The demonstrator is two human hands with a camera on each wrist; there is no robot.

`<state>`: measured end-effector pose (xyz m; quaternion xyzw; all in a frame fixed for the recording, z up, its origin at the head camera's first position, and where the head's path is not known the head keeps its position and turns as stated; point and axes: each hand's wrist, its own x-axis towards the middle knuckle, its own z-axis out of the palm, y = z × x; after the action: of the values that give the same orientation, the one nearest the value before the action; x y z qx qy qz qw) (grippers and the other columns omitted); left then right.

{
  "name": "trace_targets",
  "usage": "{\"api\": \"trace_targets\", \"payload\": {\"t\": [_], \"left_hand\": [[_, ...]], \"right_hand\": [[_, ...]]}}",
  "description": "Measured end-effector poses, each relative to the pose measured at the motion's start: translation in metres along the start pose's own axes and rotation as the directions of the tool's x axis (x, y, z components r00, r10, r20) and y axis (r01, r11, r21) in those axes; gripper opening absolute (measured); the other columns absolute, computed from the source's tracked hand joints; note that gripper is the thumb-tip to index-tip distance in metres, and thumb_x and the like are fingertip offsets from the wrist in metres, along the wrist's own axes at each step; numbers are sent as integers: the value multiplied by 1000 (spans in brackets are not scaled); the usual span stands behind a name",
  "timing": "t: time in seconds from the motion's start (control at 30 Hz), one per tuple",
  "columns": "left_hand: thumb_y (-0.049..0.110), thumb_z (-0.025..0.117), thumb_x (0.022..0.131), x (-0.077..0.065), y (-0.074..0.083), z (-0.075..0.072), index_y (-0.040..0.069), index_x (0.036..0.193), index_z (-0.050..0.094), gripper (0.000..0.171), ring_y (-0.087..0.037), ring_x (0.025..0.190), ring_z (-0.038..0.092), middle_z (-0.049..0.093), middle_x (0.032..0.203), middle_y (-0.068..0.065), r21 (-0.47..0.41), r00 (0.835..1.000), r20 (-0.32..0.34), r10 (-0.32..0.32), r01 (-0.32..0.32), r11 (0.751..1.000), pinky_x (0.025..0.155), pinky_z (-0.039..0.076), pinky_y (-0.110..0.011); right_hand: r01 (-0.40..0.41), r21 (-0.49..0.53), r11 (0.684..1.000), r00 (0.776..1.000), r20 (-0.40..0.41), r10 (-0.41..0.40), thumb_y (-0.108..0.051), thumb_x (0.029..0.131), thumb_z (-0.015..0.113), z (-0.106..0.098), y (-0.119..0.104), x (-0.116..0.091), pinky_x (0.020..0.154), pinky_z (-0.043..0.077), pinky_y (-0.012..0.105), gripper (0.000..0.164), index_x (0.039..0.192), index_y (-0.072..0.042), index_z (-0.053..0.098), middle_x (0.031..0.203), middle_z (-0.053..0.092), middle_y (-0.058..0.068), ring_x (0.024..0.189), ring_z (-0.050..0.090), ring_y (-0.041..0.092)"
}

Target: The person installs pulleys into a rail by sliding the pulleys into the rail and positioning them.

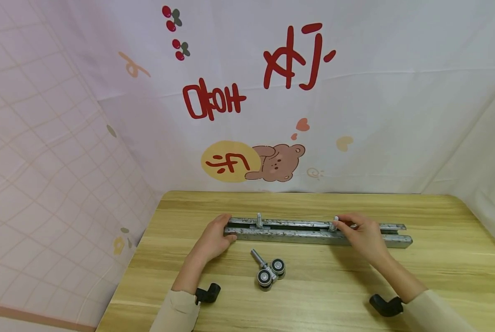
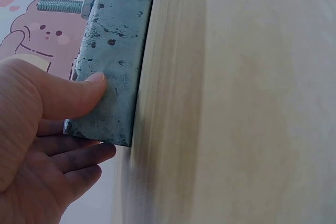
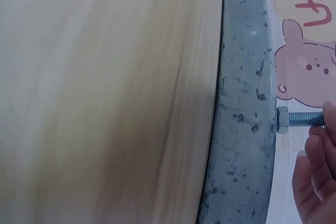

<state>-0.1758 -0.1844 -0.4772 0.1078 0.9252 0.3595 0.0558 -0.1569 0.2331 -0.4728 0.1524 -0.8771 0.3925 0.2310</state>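
A galvanized steel channel rail (image 1: 289, 236) with a slot along its top lies across the table. At its left end my left hand (image 1: 214, 237) grips it, thumb on the front face (image 2: 113, 40) and the other fingers behind and around the end. Two threaded bolts stand up out of the slot. The left bolt (image 1: 259, 220) stands by itself. My right hand (image 1: 365, 235) pinches the tip of the right bolt (image 3: 307, 119), which has a hex nut (image 3: 283, 120) at the rail's edge. What the bolts join inside the rail is hidden.
In front of the rail lies a loose roller trolley (image 1: 270, 272) with black-and-silver wheels and a threaded stem pointing up-left. The wooden table (image 1: 314, 295) ends at a white printed cloth (image 1: 376, 115) behind it. Black wrist mounts (image 1: 208, 293) sit at both sleeves.
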Motion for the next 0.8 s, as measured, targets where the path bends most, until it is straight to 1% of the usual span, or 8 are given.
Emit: {"api": "trace_targets", "payload": {"t": [0.3, 0.53, 0.8], "left_hand": [[9, 76, 97, -1, 2, -2, -7, 154, 45, 68, -44, 147, 40, 43, 159, -26, -7, 1000, -6, 8, -8, 1000, 119, 38, -57], [9, 77, 96, -1, 2, -1, -7, 154, 45, 68, -44, 147, 40, 43, 159, -26, -2, 1000, -4, 6, -6, 1000, 119, 38, -57], [10, 76, 97, -1, 2, -2, -6, 156, 43, 70, -43, 149, 38, 41, 161, -24, -20, 1000, 1, -9, 9, 1000, 120, 37, -57]], "right_hand": [[-19, 3, 1000, 1000, 14, 18, 1, 88, 83, 7, -2, 1, 60, 53, 11, 14, 101, -1, 81, 91, 78, 7, 70, 65, 2], [-39, 13, 999, 999, 19, 39, -1, 90, 81, 9, -7, 1, 56, 52, 13, 14, 103, 1, 80, 90, 78, 8, 68, 66, 6], [-27, 34, 999, 1000, 5, 27, 0, 88, 82, 12, -11, 2, 59, 51, 10, 13, 102, 1, 81, 88, 77, 8, 70, 66, 4]]}}
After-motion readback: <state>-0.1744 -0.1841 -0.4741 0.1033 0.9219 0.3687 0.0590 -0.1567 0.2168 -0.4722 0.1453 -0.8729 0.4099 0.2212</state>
